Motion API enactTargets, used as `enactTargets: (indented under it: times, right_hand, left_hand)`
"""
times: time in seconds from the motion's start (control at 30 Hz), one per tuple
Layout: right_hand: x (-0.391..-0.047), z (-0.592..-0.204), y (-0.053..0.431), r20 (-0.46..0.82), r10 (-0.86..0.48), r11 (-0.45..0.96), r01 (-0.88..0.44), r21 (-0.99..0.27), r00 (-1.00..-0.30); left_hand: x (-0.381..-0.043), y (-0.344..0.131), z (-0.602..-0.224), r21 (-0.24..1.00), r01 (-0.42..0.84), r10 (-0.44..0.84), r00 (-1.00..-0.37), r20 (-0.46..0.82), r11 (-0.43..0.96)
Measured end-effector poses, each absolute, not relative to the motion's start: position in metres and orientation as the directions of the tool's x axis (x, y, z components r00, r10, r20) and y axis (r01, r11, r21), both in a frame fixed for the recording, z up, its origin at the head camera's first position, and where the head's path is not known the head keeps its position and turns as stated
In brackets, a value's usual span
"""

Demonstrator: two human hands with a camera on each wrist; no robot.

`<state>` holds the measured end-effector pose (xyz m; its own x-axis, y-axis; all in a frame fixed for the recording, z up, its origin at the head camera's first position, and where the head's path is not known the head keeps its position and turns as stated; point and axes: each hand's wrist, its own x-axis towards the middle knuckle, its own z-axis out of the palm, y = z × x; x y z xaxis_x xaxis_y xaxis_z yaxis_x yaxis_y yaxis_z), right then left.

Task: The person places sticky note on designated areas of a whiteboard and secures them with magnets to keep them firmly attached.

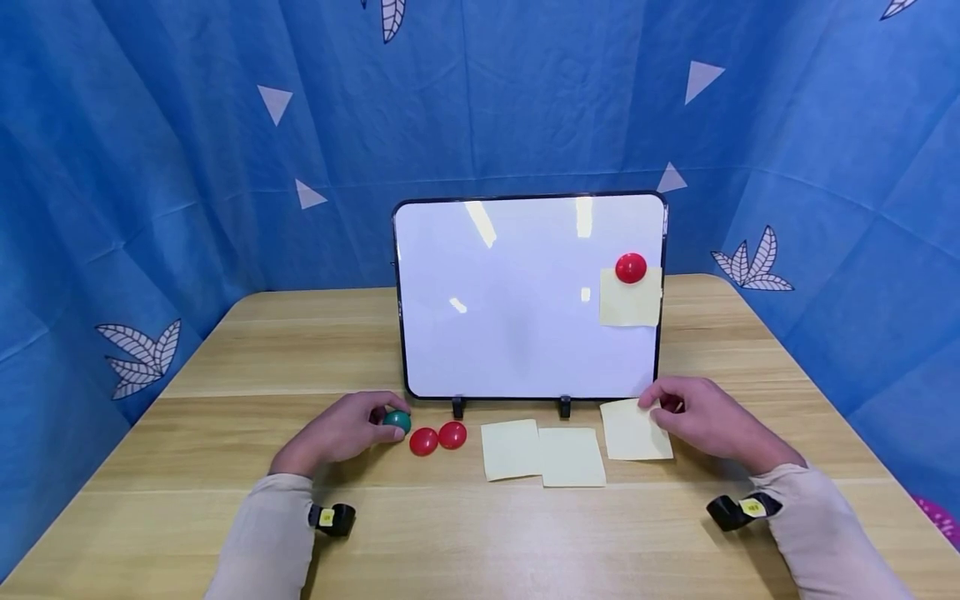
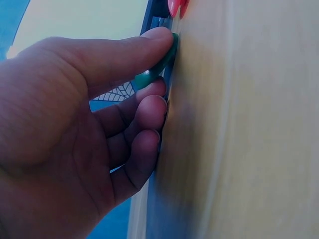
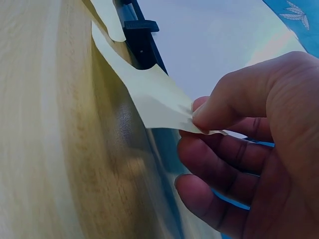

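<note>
My left hand (image 1: 343,427) pinches a round green magnet (image 1: 397,421) between thumb and fingers, low at the tabletop; the left wrist view shows the green magnet (image 2: 157,67) tilted on its edge. Two red magnets (image 1: 423,442) lie just right of it. At the right, my right hand (image 1: 697,417) pinches the edge of a pale yellow sticky note (image 1: 630,433). In the right wrist view that note (image 3: 149,94) is bent and partly raised off the wood. Two more notes (image 1: 572,457) lie side by side between the hands.
A whiteboard (image 1: 517,308) with a black frame stands upright on small black feet (image 1: 565,407) behind the notes. Near its right edge a red magnet (image 1: 631,267) sits over a note (image 1: 628,307). Blue curtains (image 1: 525,100) enclose the wooden table (image 1: 480,542).
</note>
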<state>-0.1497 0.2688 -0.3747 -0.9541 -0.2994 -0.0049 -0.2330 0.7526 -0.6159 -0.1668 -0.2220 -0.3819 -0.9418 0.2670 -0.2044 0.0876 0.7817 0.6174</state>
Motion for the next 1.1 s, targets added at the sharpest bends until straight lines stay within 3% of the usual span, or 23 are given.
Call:
enactTargets:
  times: [1.1]
  right_hand:
    - [-0.1502, -0.3795, 0.2657, 0.101, -0.256, 0.717, -0.259, -0.647, -0.961]
  left_hand:
    - [-0.1688, -0.2182, -0.3833, 0.686, 0.126, 0.274, -0.955, -0.110, 0.716]
